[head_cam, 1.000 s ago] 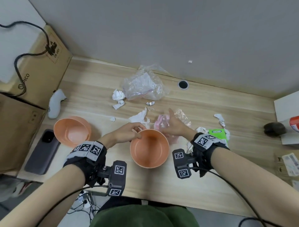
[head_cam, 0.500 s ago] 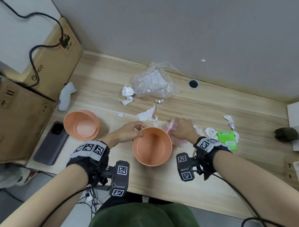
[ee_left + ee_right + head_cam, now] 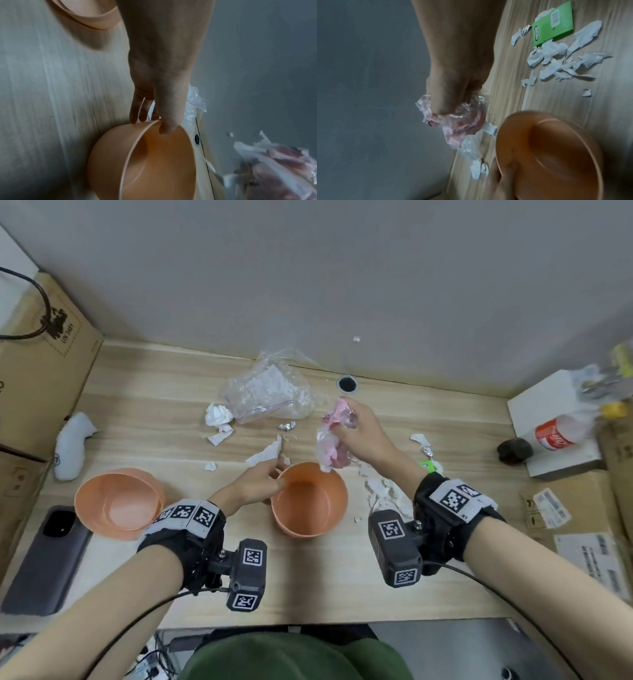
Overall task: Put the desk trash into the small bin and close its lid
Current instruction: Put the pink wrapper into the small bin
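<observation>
Currently loading trash: my right hand (image 3: pixel 364 436) clutches a crumpled pink plastic wrapper (image 3: pixel 330 451), lifted just over the far rim of the orange bin (image 3: pixel 310 501). Left hand (image 3: pixel 255 486) pinches the bin's rim, steadying it. Next: drop it inside; scraps remain, lid (image 3: pixel 118 503) lies apart, leftward.

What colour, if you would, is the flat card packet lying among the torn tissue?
Bright green packet, with a white barcode label; clearest in the right wrist view.

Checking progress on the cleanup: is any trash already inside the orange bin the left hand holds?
No. In the head view the bin shows a bare inside, and the pink wrapper is gripped above its rim by the right hand.
</observation>
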A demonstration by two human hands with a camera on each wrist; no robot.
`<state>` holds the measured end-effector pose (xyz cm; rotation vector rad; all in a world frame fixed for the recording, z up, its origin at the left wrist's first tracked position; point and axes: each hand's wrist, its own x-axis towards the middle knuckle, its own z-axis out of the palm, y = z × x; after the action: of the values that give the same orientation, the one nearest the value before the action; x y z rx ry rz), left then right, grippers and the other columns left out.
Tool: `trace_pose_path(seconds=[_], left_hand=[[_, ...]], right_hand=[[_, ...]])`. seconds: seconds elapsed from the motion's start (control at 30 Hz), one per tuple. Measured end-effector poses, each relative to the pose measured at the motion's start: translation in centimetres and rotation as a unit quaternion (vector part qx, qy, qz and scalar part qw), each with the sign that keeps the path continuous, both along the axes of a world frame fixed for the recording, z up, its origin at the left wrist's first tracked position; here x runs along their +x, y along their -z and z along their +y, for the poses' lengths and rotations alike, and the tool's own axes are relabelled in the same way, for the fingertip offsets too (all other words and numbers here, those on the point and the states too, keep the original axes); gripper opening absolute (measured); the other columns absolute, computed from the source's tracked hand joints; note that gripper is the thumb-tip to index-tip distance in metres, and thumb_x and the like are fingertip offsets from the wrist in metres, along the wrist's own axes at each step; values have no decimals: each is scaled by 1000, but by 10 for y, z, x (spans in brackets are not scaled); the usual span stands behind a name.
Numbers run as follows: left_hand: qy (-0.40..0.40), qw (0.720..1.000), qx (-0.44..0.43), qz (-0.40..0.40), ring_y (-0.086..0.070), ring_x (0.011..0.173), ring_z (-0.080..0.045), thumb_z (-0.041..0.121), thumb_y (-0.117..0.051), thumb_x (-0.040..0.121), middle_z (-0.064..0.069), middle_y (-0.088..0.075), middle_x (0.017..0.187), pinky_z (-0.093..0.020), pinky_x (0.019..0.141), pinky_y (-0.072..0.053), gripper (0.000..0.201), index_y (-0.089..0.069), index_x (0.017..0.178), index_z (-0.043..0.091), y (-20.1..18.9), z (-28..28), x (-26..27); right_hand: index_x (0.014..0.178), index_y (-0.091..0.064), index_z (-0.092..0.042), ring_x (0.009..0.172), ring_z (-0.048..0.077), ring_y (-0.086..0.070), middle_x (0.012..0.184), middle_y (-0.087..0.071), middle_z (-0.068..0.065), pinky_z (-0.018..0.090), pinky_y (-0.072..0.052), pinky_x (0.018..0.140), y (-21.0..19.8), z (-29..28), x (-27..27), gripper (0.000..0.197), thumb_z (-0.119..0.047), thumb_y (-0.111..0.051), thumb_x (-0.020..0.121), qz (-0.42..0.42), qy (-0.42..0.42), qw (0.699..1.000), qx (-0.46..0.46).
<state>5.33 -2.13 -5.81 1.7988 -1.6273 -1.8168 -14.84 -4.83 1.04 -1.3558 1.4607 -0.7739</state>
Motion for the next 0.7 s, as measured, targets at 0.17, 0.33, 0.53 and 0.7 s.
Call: trace_pose_path(seconds=[0.17,0.33,0.53,0.7], left_hand=[[5,1000,6,23,-58,84,-18,14,-54,94,-5,-56,99,-35,77,-55,26,-53,120,11,-2,0,-6],[-5,999,18,36,-61,85,-19,20,-54,95,-1,-57,94,-39,86,-55,28,-54,121,11,-4,2,-1],[17,997,51,56,-64,83,-15,18,-64,87,-5,-60,104,-32,79,-56,33,-57,119,18,-3,7,8],[17,997,50,55,-63,87,-18,18,-67,85,-6,-60,109,-43,91,-54,39,-54,121,19,-3,14,9]], right_hand=[[87,-61,-9,77,6,-65,96,-67,7,15,-52,65,13,25,20,6,-5,-59,84,-10,-37,999,20],[85,-61,-4,84,26,-57,92,-62,10,38,-46,67,49,47,28,11,0,-57,75,194,-182,963,-40],[125,-33,-5,121,34,-44,129,-45,19,40,-35,100,79,59,40,53,-34,-58,88,409,-300,859,65],[124,-38,-6,122,31,-39,132,-39,15,39,-33,100,86,62,45,54,-40,-55,86,538,-317,781,16]])
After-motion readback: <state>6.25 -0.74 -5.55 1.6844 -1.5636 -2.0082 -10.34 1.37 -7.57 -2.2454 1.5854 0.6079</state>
